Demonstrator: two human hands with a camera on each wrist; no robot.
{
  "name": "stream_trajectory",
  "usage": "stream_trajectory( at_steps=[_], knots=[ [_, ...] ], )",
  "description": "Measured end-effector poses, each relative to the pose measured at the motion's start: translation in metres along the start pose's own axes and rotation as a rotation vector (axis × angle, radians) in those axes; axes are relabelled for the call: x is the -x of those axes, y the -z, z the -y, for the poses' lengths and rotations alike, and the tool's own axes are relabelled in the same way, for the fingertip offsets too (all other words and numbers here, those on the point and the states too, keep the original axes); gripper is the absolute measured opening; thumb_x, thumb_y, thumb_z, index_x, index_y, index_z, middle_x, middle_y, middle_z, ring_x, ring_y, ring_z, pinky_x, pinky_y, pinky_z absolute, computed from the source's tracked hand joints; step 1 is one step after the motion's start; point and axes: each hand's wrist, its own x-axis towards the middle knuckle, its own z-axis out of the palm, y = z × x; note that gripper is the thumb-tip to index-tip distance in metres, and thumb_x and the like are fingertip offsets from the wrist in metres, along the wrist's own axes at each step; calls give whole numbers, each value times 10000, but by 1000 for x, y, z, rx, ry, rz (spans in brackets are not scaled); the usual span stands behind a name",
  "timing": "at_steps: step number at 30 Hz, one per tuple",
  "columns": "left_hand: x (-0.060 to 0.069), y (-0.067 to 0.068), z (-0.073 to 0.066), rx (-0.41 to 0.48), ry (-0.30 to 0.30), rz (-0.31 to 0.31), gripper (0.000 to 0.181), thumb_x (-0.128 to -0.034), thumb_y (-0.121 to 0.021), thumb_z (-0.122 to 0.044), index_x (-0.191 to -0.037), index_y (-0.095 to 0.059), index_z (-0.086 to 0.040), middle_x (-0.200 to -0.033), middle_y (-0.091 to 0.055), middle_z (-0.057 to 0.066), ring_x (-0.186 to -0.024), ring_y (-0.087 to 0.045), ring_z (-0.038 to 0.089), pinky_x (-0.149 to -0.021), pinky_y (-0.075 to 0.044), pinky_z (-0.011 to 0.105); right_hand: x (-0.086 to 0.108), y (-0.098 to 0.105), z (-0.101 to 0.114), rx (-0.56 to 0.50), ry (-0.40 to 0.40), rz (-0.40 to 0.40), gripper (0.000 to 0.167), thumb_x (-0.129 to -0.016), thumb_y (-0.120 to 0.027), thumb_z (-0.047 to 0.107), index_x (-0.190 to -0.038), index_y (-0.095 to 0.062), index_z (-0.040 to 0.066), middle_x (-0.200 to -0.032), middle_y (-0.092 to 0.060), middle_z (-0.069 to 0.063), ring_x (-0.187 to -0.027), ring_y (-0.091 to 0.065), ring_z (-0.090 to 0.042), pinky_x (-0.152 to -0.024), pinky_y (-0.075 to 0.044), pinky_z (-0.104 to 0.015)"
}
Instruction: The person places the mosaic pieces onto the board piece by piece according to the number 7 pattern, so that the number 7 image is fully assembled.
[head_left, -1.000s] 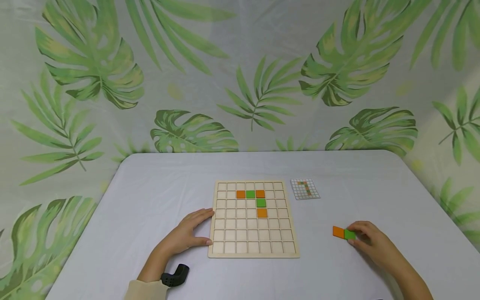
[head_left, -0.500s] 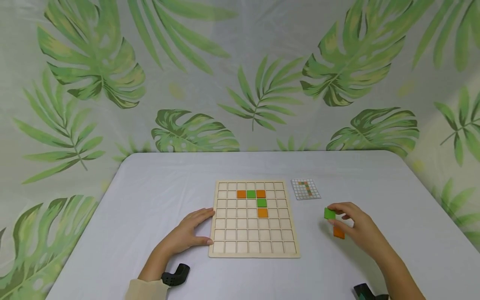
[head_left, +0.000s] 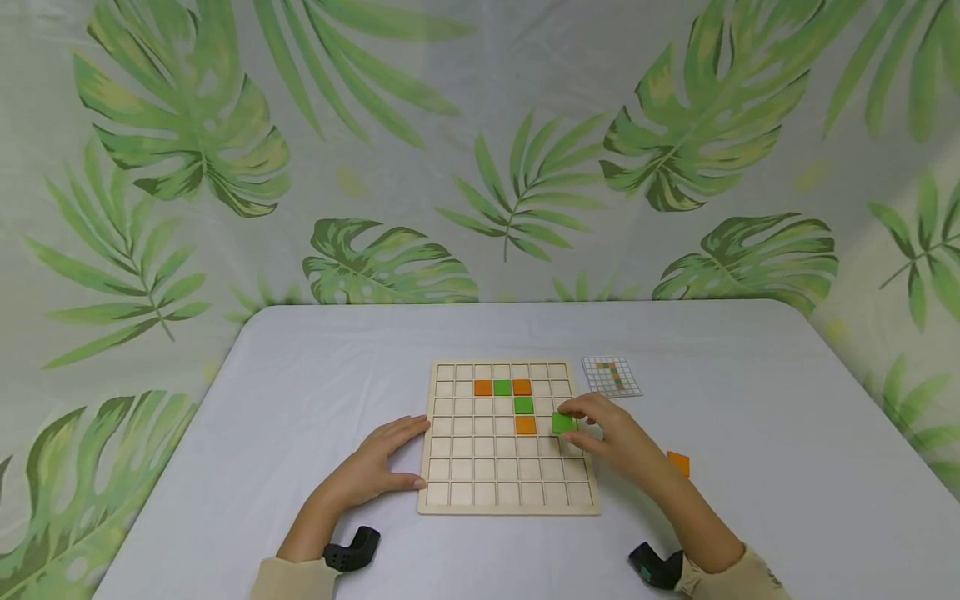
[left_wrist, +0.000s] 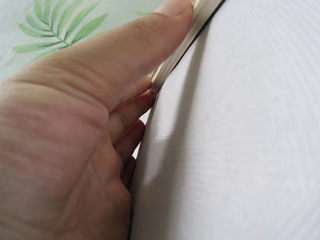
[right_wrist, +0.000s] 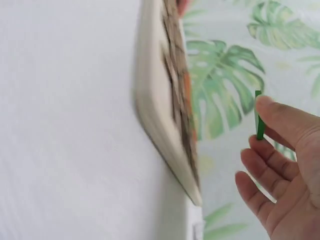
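Observation:
A wooden grid board [head_left: 480,471] lies on the white table, with orange and green square tiles set in some of its cells. My left hand [head_left: 371,467] rests against the board's left edge, thumb and fingertips touching it, fingers fairly straight. Between thumb and fingertips my right hand [head_left: 618,437] pinches a green tile [head_left: 562,423] above the board's right side. The right wrist view shows this green tile [right_wrist: 259,115] edge-on, apart from the board. One loose orange tile [head_left: 678,463] lies on the table, partly behind the right forearm.
A small printed card [head_left: 611,377] with a coloured grid pattern lies beyond the board's right edge. The white table [head_left: 337,358] ends at a leaf-patterned cloth backdrop [head_left: 517,125]. Black devices are strapped to both wrists.
My right hand has picked the green tile up from beside the orange one and carried it left over the board. The left hand stays in place.

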Motion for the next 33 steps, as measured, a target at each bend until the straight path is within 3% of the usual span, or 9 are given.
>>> stream_trajectory(
  at_steps=[7,20,28,33],
  knots=[
    [0,0,0,0,-5,-2,827,-691,-713,-466,-1366,-392,-113,-1411,-338,48,-1310,-205,314,-1003,-174,566,-7,-27,4,-57,-167,107,311,-764,-717,195,-1040,-600,110,-1001,-563,55,-905,-536,-131,-774,-480,-283],
    [-1,0,0,-1,-1,-5,829,-687,-717,-465,-1365,-395,-114,-1409,-342,49,-1309,-210,313,-1003,-174,566,-11,-48,8,45,-119,101,285,-734,-739,238,-991,-668,135,-951,-540,105,-891,-481,-75,-752,-438,-268],
    [-1,0,0,0,0,-2,829,-686,-722,-456,-1365,-395,-110,-1410,-341,49,-1311,-207,310,-1007,-166,564,-10,-36,14,-20,-187,117,373,-735,-742,237,-1071,-631,119,-1036,-550,79,-982,-511,-113,-842,-445,-331],
    [0,0,-1,-3,1,-2,829,-684,-723,-454,-1362,-398,-106,-1407,-346,53,-1309,-210,312,-1009,-163,561,-2,-12,16,-50,-124,81,456,-736,-738,232,-1139,-587,81,-1121,-545,27,-1024,-524,-203,-838,-459,-377]
  ],
)
